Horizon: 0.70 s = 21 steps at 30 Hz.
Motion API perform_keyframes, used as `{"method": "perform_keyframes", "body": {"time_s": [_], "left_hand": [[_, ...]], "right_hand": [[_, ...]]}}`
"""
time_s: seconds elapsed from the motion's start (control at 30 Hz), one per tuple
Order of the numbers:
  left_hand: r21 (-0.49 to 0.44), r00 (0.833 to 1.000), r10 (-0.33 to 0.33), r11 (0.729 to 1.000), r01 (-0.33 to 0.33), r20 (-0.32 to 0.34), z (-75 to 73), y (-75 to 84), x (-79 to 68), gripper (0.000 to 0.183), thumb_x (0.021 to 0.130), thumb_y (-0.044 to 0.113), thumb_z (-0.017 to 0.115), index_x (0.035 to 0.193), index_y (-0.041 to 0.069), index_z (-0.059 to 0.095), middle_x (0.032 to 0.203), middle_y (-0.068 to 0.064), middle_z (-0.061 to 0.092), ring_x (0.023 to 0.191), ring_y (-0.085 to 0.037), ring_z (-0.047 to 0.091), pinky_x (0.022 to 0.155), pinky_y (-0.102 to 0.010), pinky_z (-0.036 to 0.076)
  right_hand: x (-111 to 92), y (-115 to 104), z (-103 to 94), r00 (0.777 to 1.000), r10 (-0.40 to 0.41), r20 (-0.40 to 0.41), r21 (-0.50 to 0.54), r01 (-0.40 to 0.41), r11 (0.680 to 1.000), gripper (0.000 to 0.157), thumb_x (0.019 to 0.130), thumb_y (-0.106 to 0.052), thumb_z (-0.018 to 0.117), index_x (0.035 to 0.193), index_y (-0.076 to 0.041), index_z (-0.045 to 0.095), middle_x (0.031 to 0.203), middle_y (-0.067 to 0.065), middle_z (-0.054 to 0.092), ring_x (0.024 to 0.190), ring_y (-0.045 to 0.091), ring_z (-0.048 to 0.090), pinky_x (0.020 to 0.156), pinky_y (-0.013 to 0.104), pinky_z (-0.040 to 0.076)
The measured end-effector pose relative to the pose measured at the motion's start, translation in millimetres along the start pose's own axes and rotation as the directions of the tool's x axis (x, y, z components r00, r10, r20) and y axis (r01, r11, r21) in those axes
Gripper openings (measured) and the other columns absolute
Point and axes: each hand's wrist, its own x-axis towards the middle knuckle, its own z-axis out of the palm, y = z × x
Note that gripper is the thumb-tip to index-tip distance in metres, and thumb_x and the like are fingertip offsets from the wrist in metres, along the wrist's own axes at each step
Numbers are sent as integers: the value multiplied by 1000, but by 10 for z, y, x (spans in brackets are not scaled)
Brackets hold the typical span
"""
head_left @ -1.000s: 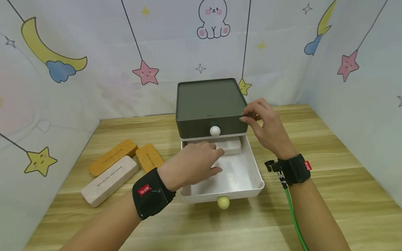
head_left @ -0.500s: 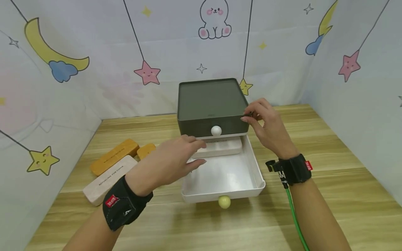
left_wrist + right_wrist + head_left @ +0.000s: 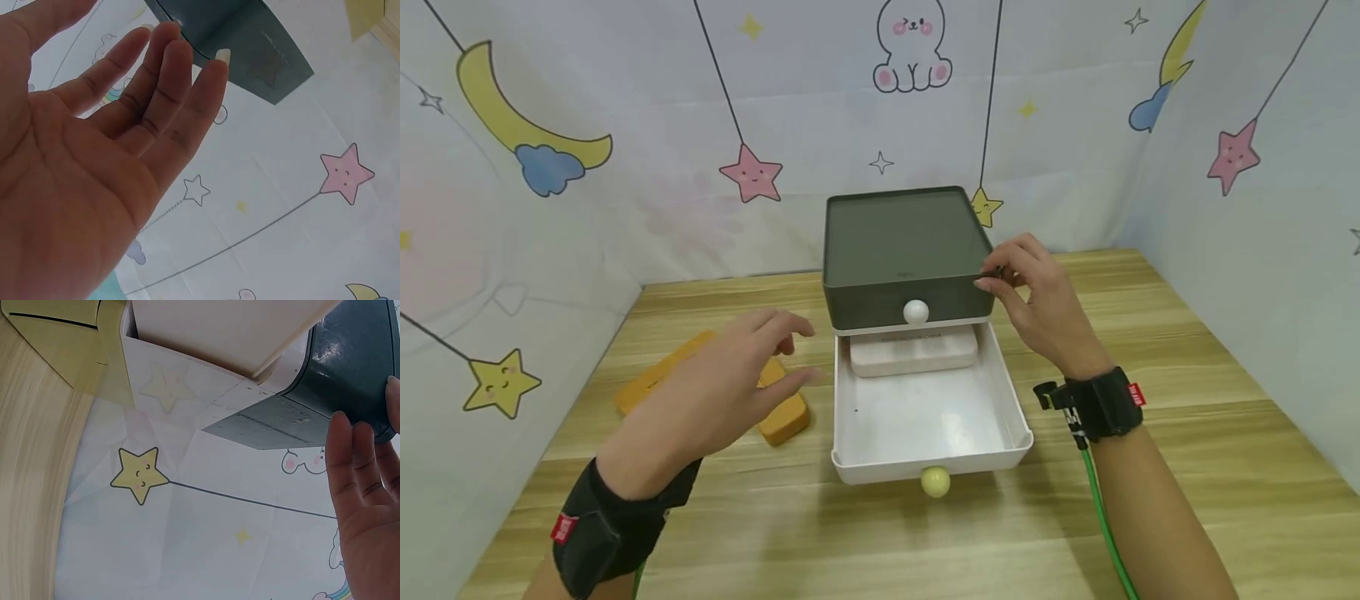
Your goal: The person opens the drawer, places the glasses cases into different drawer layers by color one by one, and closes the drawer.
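A small two-tier drawer box [image 3: 910, 233] stands at the middle, dark green above with a white knob. Its lower white drawer [image 3: 936, 429], with a yellow knob, is pulled out towards me. A white oblong case [image 3: 913, 354] with lettering lies across the back of that drawer. My right hand [image 3: 1037, 304] pinches the green box's front right corner between thumb and fingers. My left hand [image 3: 707, 392], empty and with fingers loosely bent, hovers left of the drawer over two orange oblong cases, one nearer [image 3: 786, 417] and one farther [image 3: 662, 371]. Seen from the left wrist, its palm [image 3: 81, 175] holds nothing.
The wooden table [image 3: 880, 542] runs up to a white cloth backdrop [image 3: 655, 108] printed with stars and moons, which also closes off both sides. A green cable [image 3: 1101, 508] hangs from the right wrist strap. The left hand hides a second white case.
My left hand has come out of the drawer and moved left to above the cases. The right hand keeps its hold on the box corner; the white case stays in the drawer.
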Motion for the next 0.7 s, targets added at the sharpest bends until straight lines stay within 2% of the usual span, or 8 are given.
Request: {"method": "perform_keyframes", "body": {"time_s": [0.13, 0.27, 0.47, 0.7], "left_hand": [[-9, 998, -23, 1000, 23, -50, -25, -184, -83, 44, 91, 34, 65, 127, 10, 53, 121, -9, 53, 103, -23, 52, 83, -46, 52], [1, 996, -74, 997, 74, -59, -7, -375, -146, 48, 92, 34, 65, 129, 7, 51, 129, -17, 48, 108, -30, 48, 86, -52, 50], [-18, 987, -164, 986, 164, -1, 40, -720, -220, 58, 93, 36, 63, 134, 1, 45, 132, -24, 42, 120, -40, 37, 93, -62, 40], [-44, 951, -299, 952, 303, 84, 155, -1174, -321, 69, 92, 38, 63, 138, -6, 37, 134, -33, 35, 117, -47, 39, 90, -64, 40]], "right_hand": [[4, 4, 0, 1000, -1, 0, -1, 1, 1000, 11, 88, -5, 66, 98, -4, 62, 99, 5, 53, 81, 10, 49, 70, 25, 45], [5, 9, 0, 1000, -2, 1, -3, 2, 1000, 11, 87, -4, 66, 98, -4, 62, 98, 5, 53, 81, 10, 49, 70, 25, 46], [0, 16, 0, 1000, -2, -3, -4, 2, 1000, 12, 87, -4, 66, 98, -3, 62, 99, 6, 53, 81, 10, 49, 70, 25, 46], [0, 2, 3, 1000, -3, -3, -5, 3, 1000, 12, 87, -4, 67, 98, -3, 62, 98, 6, 53, 82, 10, 50, 70, 24, 46]]}}
